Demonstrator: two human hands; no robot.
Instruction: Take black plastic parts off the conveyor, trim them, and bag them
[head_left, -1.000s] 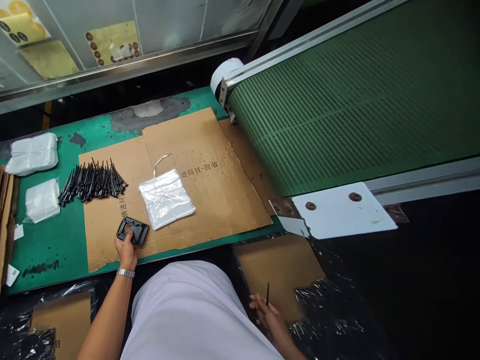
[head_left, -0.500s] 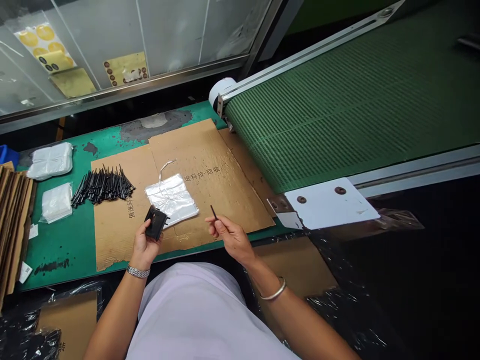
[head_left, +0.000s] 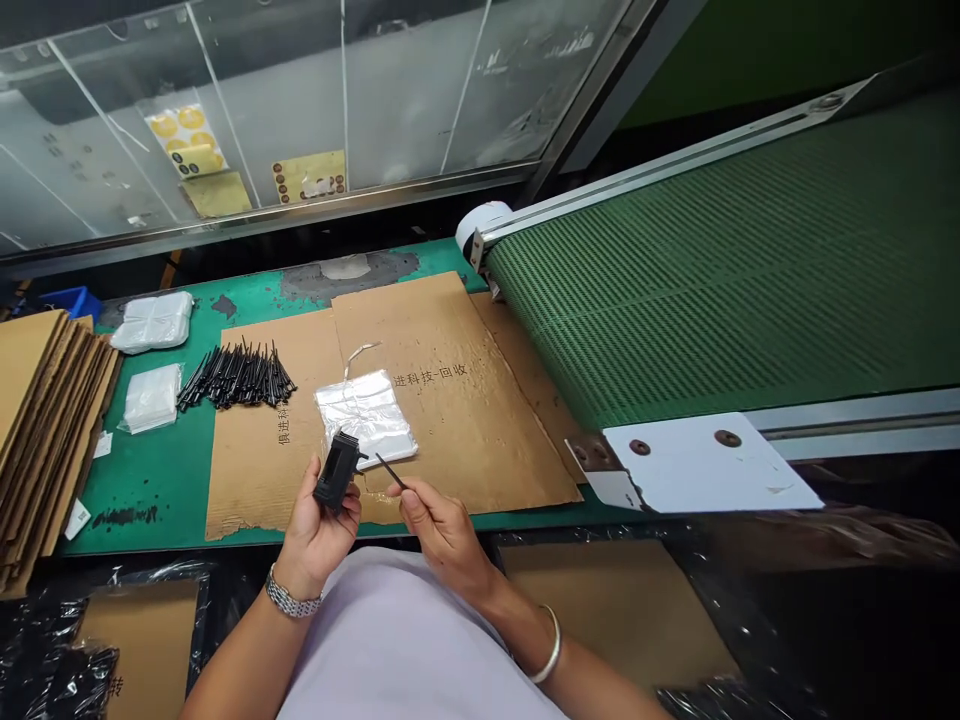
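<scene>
My left hand point(head_left: 321, 530) is closed around a black rectangular plastic housing point(head_left: 339, 470), tilted so that a long opening in it shows. Between the thumb and fingers of my right hand point(head_left: 442, 535) is a thin black rod point(head_left: 390, 470), its tip pointing up and left, close to the housing's right side. Whether tip and housing touch I cannot tell. Just beyond both hands lies a stack of clear plastic bags point(head_left: 367, 410) on the cardboard sheet point(head_left: 487, 440). A pile of black thin rods point(head_left: 238, 378) rests farther left, partly on the cardboard.
A green conveyor belt point(head_left: 675, 290) slopes up at the right, with a white end plate point(head_left: 712, 465) near the table. Stacked cardboard point(head_left: 60, 430) stands at the left edge. Two bundles of bags, one white bundle point(head_left: 154, 320) behind a smaller bundle point(head_left: 151, 397), lie on the green table point(head_left: 180, 500).
My two hands have come closer together, bringing the rod beside the housing. The housing has turned in my left hand. The camera view has shifted, so the scene sits farther right and lower.
</scene>
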